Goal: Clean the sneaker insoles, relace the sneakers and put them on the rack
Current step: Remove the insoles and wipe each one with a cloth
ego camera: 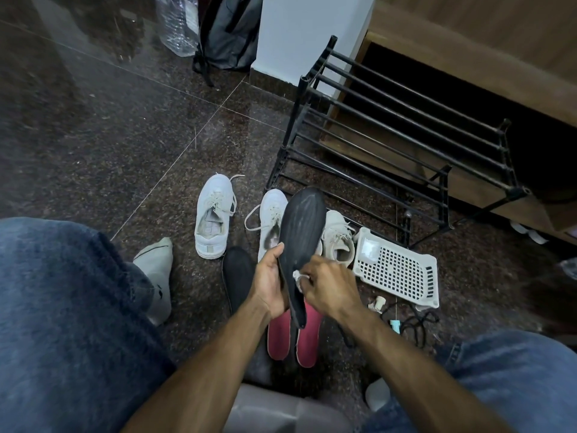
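My left hand grips a black insole by its left edge and holds it upright over the floor. My right hand pinches a small white wipe against the insole's lower part. A second black insole lies on the floor to the left. Two pink insoles lie under my hands. A white sneaker stands apart on the left. Another white sneaker and a beige one sit behind the held insole. The black metal shoe rack stands at the back right.
A white perforated basket lies right of the sneakers, with black laces and small bits beside it. My socked foot rests at the left. A grey backpack and a plastic bottle stand by the far wall.
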{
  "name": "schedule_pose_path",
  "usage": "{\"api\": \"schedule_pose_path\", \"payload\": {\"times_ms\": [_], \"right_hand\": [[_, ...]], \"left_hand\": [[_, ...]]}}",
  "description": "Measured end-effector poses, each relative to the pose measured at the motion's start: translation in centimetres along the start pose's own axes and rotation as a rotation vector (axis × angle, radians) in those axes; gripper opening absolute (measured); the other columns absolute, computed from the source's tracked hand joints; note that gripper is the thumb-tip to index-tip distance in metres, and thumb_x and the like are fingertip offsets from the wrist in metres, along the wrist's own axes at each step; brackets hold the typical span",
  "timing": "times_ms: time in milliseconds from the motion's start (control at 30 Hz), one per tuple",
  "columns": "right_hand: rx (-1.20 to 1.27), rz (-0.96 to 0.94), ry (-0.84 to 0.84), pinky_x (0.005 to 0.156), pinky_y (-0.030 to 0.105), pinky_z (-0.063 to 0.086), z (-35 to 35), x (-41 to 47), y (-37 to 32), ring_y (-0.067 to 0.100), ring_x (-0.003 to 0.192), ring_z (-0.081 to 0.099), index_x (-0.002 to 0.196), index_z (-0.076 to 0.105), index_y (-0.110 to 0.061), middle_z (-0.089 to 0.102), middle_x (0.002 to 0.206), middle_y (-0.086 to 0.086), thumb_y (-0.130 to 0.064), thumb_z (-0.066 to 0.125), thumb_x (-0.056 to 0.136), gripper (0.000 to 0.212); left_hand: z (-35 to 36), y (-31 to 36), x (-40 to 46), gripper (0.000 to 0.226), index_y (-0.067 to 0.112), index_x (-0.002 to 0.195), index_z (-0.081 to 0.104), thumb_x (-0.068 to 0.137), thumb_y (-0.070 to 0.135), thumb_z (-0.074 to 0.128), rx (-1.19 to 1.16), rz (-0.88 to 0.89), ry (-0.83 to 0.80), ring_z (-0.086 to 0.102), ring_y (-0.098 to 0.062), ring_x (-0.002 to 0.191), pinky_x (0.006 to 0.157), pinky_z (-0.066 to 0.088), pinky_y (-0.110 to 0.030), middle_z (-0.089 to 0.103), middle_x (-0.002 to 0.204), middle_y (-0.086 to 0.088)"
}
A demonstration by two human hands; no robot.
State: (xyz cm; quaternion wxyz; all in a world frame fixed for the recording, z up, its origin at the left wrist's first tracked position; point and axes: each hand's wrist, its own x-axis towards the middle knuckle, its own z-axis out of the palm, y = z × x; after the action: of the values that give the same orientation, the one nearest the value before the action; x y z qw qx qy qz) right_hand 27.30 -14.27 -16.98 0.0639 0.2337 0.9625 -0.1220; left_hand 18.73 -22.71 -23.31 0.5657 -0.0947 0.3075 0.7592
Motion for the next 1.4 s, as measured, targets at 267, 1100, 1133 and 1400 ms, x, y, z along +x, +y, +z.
{"api": "schedule_pose_path", "payload": {"times_ms": [267,1100,1133,1400], "right_hand": [[1.033,0.304,-0.025,0.034,0.016,0.032,-0.9,1.6,0.4,0.009,0.035,0.051,0.079,0.067,-0.007,0.064,0.055,-0.002,0.002,0.058,0.090,0.016],[0.320,-0.035,0.060,0.076,0.036,0.053,1.3,-0.5,-1.6,0.015,0.081,0.062,0.099,0.073,-0.022,0.069,0.094,-0.004,-0.021,0.062,0.087,0.017],[0.309,-0.051,0.026,0.076,0.036,0.053,1.5,-1.2,-1.7,0.015,0.081,0.063,0.097,0.073,-0.022,0.069,0.093,-0.004,-0.021,0.061,0.086,0.016],[0.084,0.004,0.156,0.079,0.036,0.049,-0.6,2.7,-0.7,0.031,0.092,0.062,0.106,0.069,-0.014,0.063,0.105,0.006,-0.020,0.050,0.092,0.024]], "left_hand": [[0.6,1.0,-0.4,0.055,-0.002,0.115,0.061,0.087,0.043,0.045,-0.035,0.013,-0.018,0.066,-0.032,0.070,0.066,0.053,-0.037,0.068,0.089,-0.019],[-0.5,1.2,0.0,0.062,-0.007,0.129,0.056,0.087,0.039,0.048,-0.174,0.053,0.013,0.058,-0.035,0.110,0.104,0.042,-0.044,0.055,0.130,-0.028],[-0.5,1.3,0.2,0.062,-0.006,0.128,0.056,0.086,0.038,0.050,-0.200,0.065,0.020,0.058,-0.035,0.110,0.101,0.044,-0.044,0.056,0.129,-0.028],[0.4,-0.2,0.1,0.043,0.008,0.098,0.073,0.090,0.039,0.045,-0.063,-0.001,0.044,0.068,-0.026,0.082,0.080,0.051,-0.036,0.071,0.092,-0.013]]}}
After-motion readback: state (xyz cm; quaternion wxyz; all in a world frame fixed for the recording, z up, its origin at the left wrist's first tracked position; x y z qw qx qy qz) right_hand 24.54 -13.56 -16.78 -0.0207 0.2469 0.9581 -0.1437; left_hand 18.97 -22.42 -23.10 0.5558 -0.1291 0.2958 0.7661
